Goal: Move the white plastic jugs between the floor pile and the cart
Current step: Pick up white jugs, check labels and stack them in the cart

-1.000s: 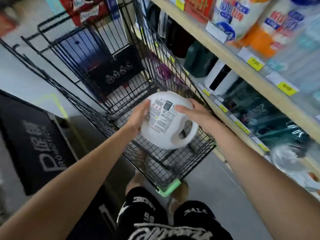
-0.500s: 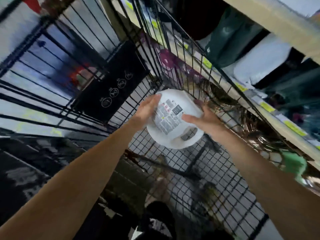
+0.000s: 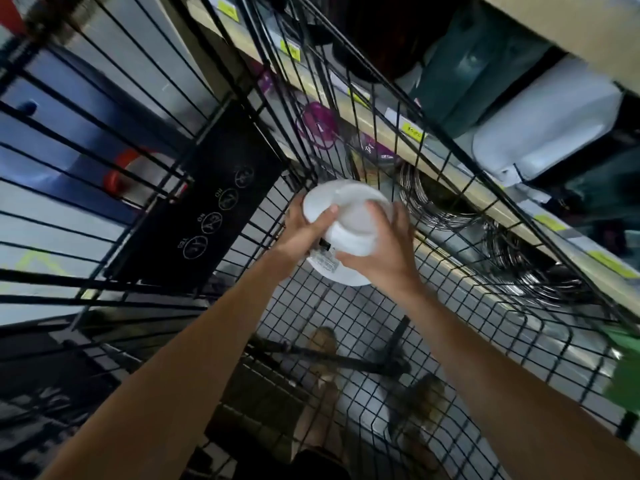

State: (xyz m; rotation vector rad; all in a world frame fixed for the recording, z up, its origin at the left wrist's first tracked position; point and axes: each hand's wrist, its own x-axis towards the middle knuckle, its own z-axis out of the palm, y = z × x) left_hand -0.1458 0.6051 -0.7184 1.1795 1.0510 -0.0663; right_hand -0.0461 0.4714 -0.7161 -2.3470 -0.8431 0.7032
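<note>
Head cam: both hands have fingers curled round the white jug (image 3: 349,209) — left hand (image 3: 304,233) on its 9 o'clock side, right hand (image 3: 384,261) at 3 — low in the cart (image 3: 467,306), long axis roughly 12 to 6. Can't tell if it's touching the mesh.

The jug (image 3: 349,216) is plain white, and its label (image 3: 323,260) is pale with fine black print. The cart (image 3: 346,306) is black wire in a square grid. Its far panel (image 3: 207,209) is black with white circled symbols. On the right, the tan shelf edge (image 3: 375,124) carries yellow price tags (image 3: 414,131). Behind the wire show a purple item (image 3: 317,124), silver coils (image 3: 433,202) and a dark green bag (image 3: 467,74). Far left is a blue container (image 3: 52,161) with a red cap (image 3: 116,174).
</note>
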